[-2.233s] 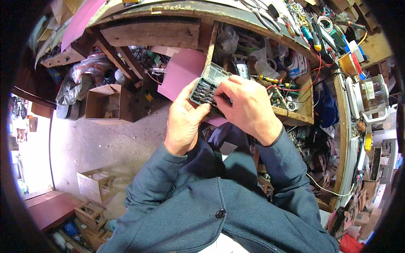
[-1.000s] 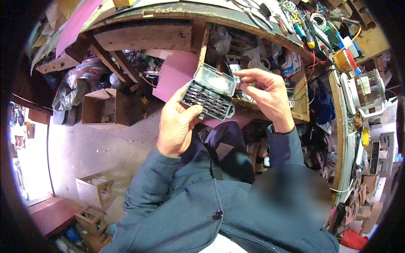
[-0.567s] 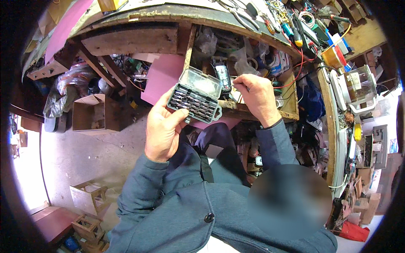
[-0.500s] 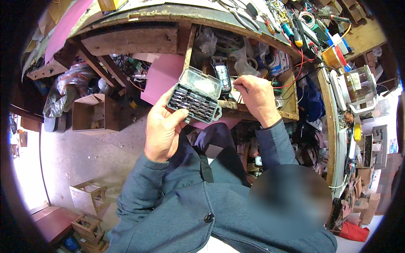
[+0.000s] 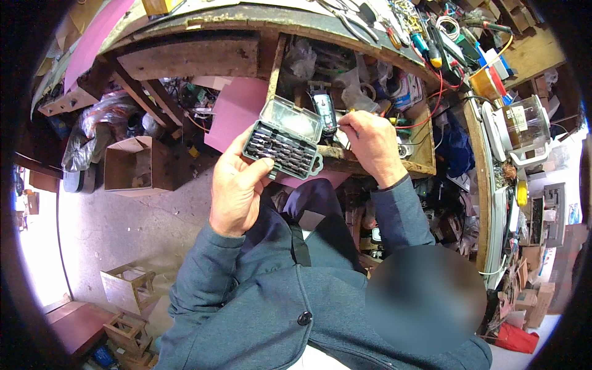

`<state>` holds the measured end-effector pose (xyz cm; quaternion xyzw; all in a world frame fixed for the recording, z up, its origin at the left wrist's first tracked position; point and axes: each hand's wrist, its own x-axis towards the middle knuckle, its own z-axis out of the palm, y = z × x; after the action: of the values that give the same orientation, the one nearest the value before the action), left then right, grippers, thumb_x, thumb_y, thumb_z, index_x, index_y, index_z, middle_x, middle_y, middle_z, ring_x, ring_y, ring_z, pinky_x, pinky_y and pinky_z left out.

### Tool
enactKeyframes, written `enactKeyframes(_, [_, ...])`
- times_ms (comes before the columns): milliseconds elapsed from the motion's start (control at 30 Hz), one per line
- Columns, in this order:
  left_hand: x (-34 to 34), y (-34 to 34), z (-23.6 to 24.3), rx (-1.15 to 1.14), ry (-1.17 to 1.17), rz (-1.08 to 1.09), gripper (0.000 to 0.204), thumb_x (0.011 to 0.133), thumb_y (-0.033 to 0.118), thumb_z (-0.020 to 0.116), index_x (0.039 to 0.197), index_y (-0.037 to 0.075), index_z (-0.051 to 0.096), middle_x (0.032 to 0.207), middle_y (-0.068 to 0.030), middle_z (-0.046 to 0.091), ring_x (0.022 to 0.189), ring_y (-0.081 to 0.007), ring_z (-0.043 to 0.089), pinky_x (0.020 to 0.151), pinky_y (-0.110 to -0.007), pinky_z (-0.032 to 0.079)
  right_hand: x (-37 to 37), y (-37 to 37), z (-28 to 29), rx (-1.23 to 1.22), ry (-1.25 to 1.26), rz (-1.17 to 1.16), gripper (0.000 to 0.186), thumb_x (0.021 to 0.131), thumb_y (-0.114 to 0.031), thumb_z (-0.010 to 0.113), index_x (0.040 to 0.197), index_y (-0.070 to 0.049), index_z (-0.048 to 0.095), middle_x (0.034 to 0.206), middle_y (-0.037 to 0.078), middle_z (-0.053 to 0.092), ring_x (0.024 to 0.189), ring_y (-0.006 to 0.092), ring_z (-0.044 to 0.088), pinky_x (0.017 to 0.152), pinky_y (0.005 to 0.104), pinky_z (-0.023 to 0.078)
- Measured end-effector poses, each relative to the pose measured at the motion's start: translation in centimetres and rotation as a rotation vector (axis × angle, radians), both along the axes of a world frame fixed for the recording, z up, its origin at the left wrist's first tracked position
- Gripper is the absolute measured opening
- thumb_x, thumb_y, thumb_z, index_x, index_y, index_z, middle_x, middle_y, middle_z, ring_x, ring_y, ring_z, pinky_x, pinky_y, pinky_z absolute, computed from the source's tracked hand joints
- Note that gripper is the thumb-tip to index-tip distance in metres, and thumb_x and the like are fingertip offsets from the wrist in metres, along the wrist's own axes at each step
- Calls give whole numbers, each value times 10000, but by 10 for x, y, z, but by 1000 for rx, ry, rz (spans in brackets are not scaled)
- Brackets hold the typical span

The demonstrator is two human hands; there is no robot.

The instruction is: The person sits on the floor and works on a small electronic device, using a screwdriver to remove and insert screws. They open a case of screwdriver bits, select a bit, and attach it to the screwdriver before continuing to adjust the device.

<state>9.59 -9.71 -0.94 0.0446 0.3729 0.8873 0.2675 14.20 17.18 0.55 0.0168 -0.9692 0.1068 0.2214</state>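
Bit case (image 5: pixel 312 164), one, dark green-grey, with clear hinged lid (image 5: pixel 290 117) swung open. Contents: rows of dark metal bits (image 5: pixel 280 151), most slots apparently filled. Location: held in the air at the left front corner of the open wooden drawer (image 5: pixel 422 166), its lid side toward that drawer.

Step in hand, as I judge it: sorting through the bits, with one perhaps being looked over. The next move calls for a level, steady case and a fine fingertip pinch, lest the small pieces tip out.

Left hand (image 5: pixel 234 194), mine: gripping the case at its left end, thumb along the near edge. Right hand (image 5: pixel 373 145), mine: over the drawer's front, fingers curled and tips drawn together; whether they pinch a bit, I cannot tell. Case lies between my hands, touching the left, apart from the right.

Grey-faced device (image 5: pixel 324 108), one: inside the drawer, toward its left side.
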Motion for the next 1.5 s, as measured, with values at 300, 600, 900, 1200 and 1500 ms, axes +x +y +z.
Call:
enactKeyframes(300, [0,0,-2,4,-4,-1,615,909,-122,593,1500,-33,447,1231,-101,680,1053,-174,696,918,-314,597,0,-4,3,81,-13,-11,43,889,-148,668,899,-123,701,837,87,695,771,308,702,665,424,563])
enactKeyframes(600, [0,-1,0,-36,-1,-16,640,894,-123,585,1509,-27,438,1240,-100,674,1054,-179,696,936,-331,592,0,-2,1,89,-32,-19,57,845,-106,724,886,-78,696,842,107,693,798,315,697,700,403,549])
enactKeyframes(900, [-37,7,53,24,147,-12,646,884,-129,585,1506,-35,440,1252,-102,667,1095,-185,675,964,-330,567,1,-6,2,-29,-17,-23,61,884,-143,671,920,-98,651,854,119,681,799,346,687,693,458,548])
enactKeyframes(1200, [-179,50,117,124,455,59,386,939,-98,538,1318,-28,563,1109,-107,685,972,-207,692,874,-415,623,0,-7,-3,-91,-12,-24,49,872,-115,663,902,-82,645,851,141,678,817,371,682,699,484,539])
enactKeyframes(1500, [-373,67,-3,-547,642,352,98,871,-22,687,967,-33,675,997,-145,667,947,-270,658,823,-395,597,-3,-22,1,-106,-8,10,90,855,-127,726,914,-68,691,857,133,704,819,341,708,709,439,563])
